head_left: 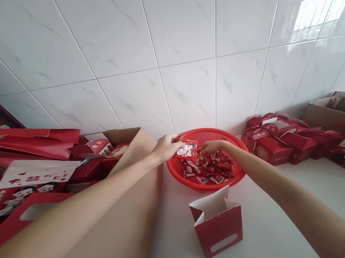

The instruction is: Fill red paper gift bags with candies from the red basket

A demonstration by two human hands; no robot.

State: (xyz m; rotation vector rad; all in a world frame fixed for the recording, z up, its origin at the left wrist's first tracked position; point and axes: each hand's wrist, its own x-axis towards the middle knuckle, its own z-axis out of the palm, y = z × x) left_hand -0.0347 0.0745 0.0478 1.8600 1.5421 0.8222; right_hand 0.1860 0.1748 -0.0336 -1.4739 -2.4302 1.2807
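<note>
My left hand (168, 148) is closed on a red candy packet (187, 150) with a printed picture, held over the left side of a red plastic basket (176, 176). Inside the basket lie many small wrapped candies (210, 171), mostly red. Reaching down among them is my right hand (212, 148), its fingers curled; what they grip, if anything, is hidden. In front of the basket a dark red paper gift box (221, 231) stands upright with its top open and an oval cutout in its side.
At the left a large cardboard box (136, 169) holds red folded boxes (44, 145). Several filled-looking red gift boxes (268, 146) stand along the wall on the right, beside another cardboard box (323, 111). A white tiled wall (190, 87) closes off the back.
</note>
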